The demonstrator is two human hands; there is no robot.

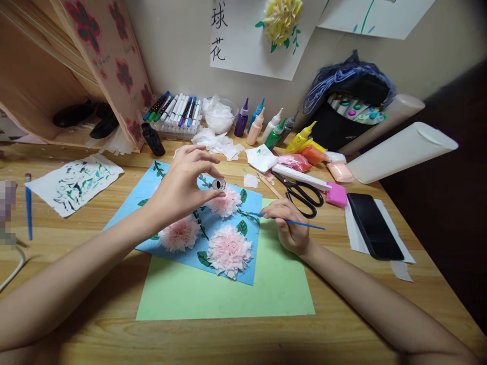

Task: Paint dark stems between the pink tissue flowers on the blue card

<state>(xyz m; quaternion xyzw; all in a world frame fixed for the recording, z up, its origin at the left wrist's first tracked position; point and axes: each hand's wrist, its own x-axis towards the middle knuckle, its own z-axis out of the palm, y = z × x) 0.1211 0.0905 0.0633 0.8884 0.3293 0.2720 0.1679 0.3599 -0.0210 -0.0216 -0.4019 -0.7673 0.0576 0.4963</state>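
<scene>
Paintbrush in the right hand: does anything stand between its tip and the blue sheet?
Nothing visible. The paintbrush has its tip over the blue sheet; the left hand holds a small container to one side.

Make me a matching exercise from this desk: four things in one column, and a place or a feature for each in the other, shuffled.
Things:
1. Thin paintbrush
2. Green sheet
3. Scissors
4. Smartphone

Places and features:
A. Partly under the blue sheet
B. Lying on white paper
C. Held in the right hand
D. Has black loop handles

Right pairs: 1-C, 2-A, 3-D, 4-B
</scene>
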